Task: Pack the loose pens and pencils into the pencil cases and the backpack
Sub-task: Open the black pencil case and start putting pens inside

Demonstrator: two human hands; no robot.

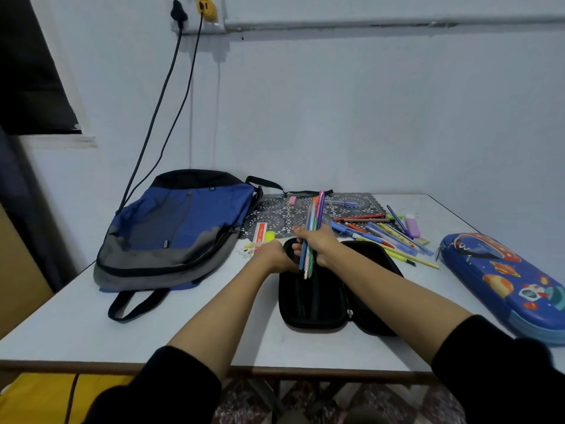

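A bundle of pens and pencils (pixel 316 212) is gripped in the right hand (pixel 321 244). The fingers are curled tight round the middle of the bundle. It is held nearly upright over the far end of the black pencil case (pixel 312 304), tips pointing down into the open tray. The tops lean slightly towards one o'clock.

The case is steadied by the left hand (pixel 272 255), whose fingers are hooked over the far left rim and curled into the tray. The case lies open at the middle of the table (pixel 91 316), with its lid folded out flat towards three o'clock under the right forearm.

At two o'clock from the case, a heap of loose pens and pencils (pixel 391 237) is spread on the table, just beside the lid. A purple highlighter (pixel 412 226) lies at its far edge.

Further out at three o'clock, well apart, a blue space-print pencil case (pixel 504 283) lies closed near the table's right edge. At ten o'clock the blue and grey backpack (pixel 171 228) is laid flat, straps trailing towards the front edge.

At twelve o'clock a patterned mat (pixel 275 215) is seen, with a pink eraser (pixel 292 200) and a blue pen (pixel 342 204) on it. At its near left corner sit a red box (pixel 260 235) and a yellow highlighter (pixel 270 236), just beyond the left hand.
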